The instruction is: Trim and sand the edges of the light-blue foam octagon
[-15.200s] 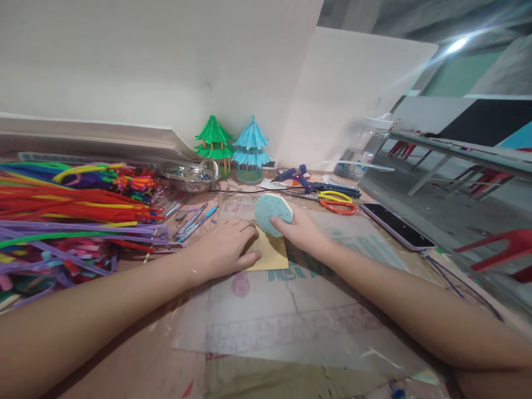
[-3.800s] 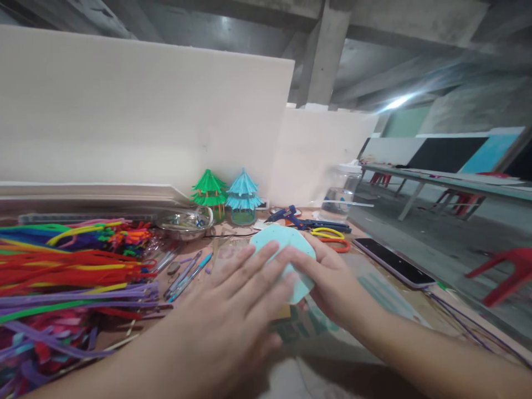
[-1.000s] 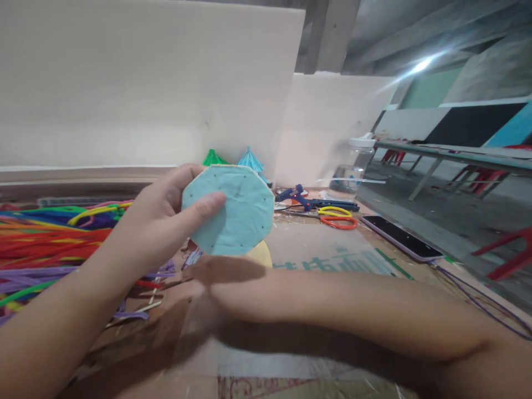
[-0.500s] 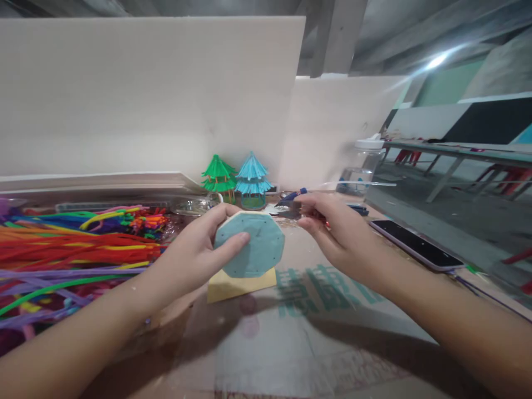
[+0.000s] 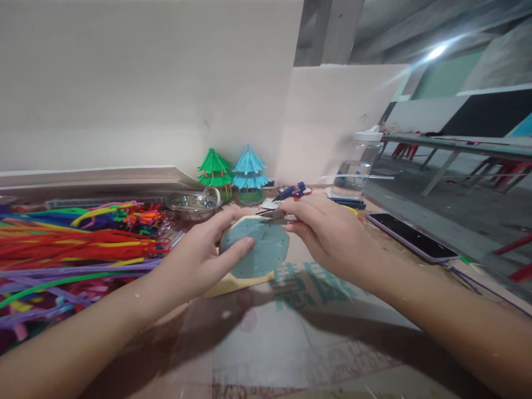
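My left hand [image 5: 208, 244] is closed on a pale blue octagonal piece [image 5: 260, 252], thumb across its face and fingers behind. Small dark dots run along the piece's border. My right hand [image 5: 320, 224] is closed round what look like scissors [image 5: 275, 215]; their dark, pointed blades lie at the octagon's top edge, and the handles are mostly hidden by the fingers. Whether the blades cut into the edge, I cannot tell. Below the octagon a yellow sheet [image 5: 239, 284] shows on the table.
Coloured pipe cleaners [image 5: 83, 244] spread over the left side. Behind my hands stand a green tiered pavilion model [image 5: 214, 169], a blue one [image 5: 249, 172] and a blue glue gun [image 5: 293, 191]. A water bottle [image 5: 359, 163] and a phone [image 5: 411, 237] are at the right.
My right hand has moved left, bringing the scissors to the octagon's upper edge. My left hand still holds the piece, which has tilted slightly. The view has shifted a little.
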